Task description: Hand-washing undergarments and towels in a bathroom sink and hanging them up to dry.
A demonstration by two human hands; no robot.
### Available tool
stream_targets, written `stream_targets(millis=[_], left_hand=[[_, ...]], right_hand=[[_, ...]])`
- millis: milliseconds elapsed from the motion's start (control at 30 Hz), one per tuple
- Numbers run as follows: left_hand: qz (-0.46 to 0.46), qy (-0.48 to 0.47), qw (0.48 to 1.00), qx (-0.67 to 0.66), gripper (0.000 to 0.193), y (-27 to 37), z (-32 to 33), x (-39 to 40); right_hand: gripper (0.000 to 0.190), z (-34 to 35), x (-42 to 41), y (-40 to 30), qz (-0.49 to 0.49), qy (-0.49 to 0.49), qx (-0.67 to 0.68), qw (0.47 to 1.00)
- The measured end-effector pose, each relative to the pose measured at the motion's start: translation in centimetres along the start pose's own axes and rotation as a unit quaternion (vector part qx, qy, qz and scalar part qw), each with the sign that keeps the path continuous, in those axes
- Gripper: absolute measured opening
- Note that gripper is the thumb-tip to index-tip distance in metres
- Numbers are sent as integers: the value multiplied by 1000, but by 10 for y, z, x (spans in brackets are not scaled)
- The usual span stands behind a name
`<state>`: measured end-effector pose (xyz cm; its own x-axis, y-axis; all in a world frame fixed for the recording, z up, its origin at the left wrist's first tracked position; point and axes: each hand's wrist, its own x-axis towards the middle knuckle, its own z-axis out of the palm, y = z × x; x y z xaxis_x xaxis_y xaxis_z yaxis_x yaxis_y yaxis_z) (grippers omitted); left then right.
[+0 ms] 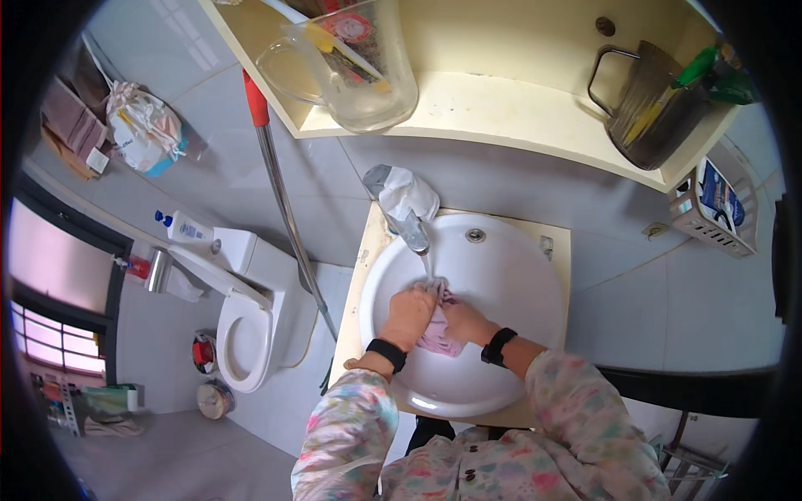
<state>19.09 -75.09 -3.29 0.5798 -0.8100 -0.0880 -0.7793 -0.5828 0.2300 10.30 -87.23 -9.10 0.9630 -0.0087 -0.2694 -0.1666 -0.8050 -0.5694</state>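
A wet pink cloth is bunched between my two hands over the white washbasin. My left hand grips its upper left part, close under the faucet. My right hand is closed on the cloth's right side. Water runs from the metal faucet onto the top of the cloth. A white cloth is draped over the faucet's body. The lower end of the pink cloth hangs loose in the basin. My fingertips are partly hidden in its folds.
Above the basin juts a cream shelf bearing a clear plastic pitcher and a dark pitcher. A pole with a red grip leans left of the basin, beside a toilet. A plastic basket hangs at the right wall.
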Motion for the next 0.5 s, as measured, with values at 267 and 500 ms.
stream_targets(millis=[267, 500], left_hand=[[11, 158, 959, -235, 15, 11, -95, -16], [-112, 89, 804, -577, 9, 41, -171, -29]], right_hand=[[19, -109, -43, 13, 4, 108, -210, 972], [25, -158, -78, -5, 28, 169, -6, 985]])
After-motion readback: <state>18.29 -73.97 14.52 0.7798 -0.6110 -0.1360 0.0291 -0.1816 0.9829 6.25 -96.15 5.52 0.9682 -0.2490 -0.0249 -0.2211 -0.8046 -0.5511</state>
